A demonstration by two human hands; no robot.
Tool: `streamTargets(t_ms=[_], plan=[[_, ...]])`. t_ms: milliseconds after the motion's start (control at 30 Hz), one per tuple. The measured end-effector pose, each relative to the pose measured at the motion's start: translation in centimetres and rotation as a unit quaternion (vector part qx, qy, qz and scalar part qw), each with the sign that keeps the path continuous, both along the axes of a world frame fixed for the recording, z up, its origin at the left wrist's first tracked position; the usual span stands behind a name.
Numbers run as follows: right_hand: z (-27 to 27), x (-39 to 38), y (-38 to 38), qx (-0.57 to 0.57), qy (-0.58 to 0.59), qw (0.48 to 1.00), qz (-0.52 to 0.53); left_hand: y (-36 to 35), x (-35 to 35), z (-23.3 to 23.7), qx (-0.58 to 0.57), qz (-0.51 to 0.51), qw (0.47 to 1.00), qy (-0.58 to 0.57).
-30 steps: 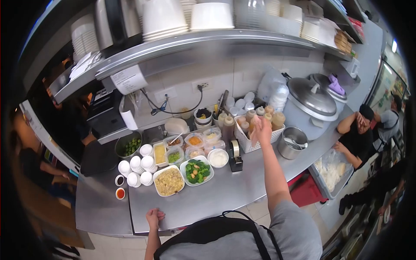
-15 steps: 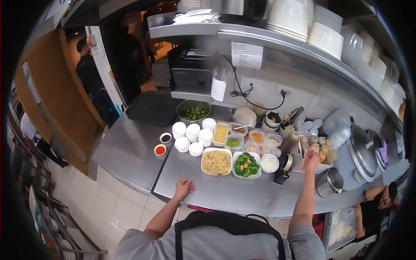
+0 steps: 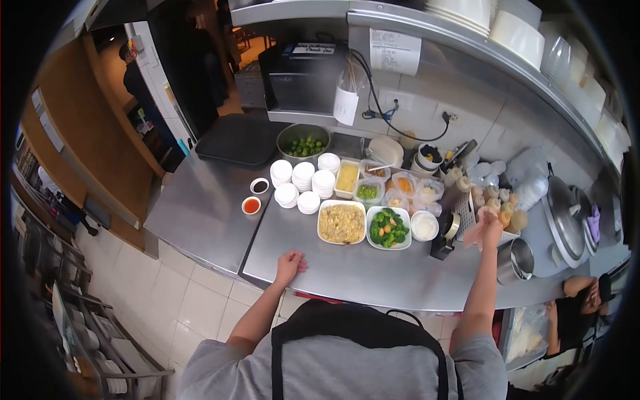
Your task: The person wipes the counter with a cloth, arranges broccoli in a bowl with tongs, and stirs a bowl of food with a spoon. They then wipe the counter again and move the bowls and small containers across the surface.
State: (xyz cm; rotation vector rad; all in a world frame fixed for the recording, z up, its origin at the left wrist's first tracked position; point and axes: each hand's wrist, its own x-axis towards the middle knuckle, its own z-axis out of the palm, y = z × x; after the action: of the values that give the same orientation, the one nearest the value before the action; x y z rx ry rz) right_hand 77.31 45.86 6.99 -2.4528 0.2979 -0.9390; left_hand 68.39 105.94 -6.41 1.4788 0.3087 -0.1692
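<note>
My right hand (image 3: 492, 230) is closed on a limp, pale pink cloth (image 3: 474, 235), which hangs on its left side by the white basket (image 3: 465, 217) of squeeze bottles (image 3: 505, 207). My left hand (image 3: 290, 267) rests at the counter's front edge, fingers curled in, with nothing seen in it. Between the hands stand a white dish of yellow, grainy food (image 3: 341, 223), a white bowl of broccoli (image 3: 388, 229) and a small bowl of white stuff (image 3: 425, 227). A black tape-dispenser-like holder (image 3: 445, 240) is just left of my right hand.
Stacked white lidded cups (image 3: 303, 175), two sauce cups (image 3: 251, 205) and a bowl of green limes (image 3: 304, 141) are at the left. Small food tubs (image 3: 369, 191) sit behind the dishes. A metal pot (image 3: 515, 261) is at the right. A shelf overhangs. Another person's arm (image 3: 577, 287) shows lower right.
My right hand has drawn back from the bottle basket, and the pink cloth now hangs out from it. My left hand stays by the counter edge. The camera view has shifted slightly.
</note>
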Motion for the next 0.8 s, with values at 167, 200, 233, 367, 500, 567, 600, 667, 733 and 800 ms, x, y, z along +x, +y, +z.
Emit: streamTargets(t_ms=[167,200,233,367,500,567,600,667,733,800], plan=[[2.5,-0.7,-0.1,0.068,-0.083,0.994,-0.021,0.0,0.1,-0.5,-0.015,0.013,1.000,-0.017],[2.9,-0.6,-0.2,0.068,-0.081,0.994,-0.019,-0.1,0.0,-0.4,-0.009,0.013,1.000,-0.015],[4.1,-0.7,0.4,0.031,-0.058,0.996,-0.054,0.0,-0.1,-0.3,-0.002,0.011,1.000,-0.012],[-0.6,1.4,-1.9,-0.092,0.007,0.993,-0.075,-0.1,0.1,0.2,-0.010,0.004,1.000,-0.012],[0.1,0.8,-0.7,-0.126,0.058,0.985,-0.105,-0.1,0.2,0.3,0.001,0.001,1.000,-0.007],[0.0,0.6,-1.1,-0.108,0.080,0.984,-0.118,0.0,0.2,0.0,0.003,0.000,1.000,-0.013],[0.2,0.6,-1.4,-0.097,0.105,0.980,-0.139,0.0,0.0,-0.3,-0.001,0.000,1.000,-0.013],[1.6,0.5,-0.9,-0.087,0.124,0.976,-0.157,0.0,0.3,-0.2,-0.007,0.003,1.000,-0.018],[3.1,0.5,-0.3,-0.050,-0.054,0.990,-0.122,-0.1,0.1,-0.5,-0.020,0.005,1.000,-0.009],[1.6,1.8,-1.9,-0.066,-0.055,0.993,-0.086,-0.1,-0.1,-0.5,-0.006,0.005,1.000,-0.011]])
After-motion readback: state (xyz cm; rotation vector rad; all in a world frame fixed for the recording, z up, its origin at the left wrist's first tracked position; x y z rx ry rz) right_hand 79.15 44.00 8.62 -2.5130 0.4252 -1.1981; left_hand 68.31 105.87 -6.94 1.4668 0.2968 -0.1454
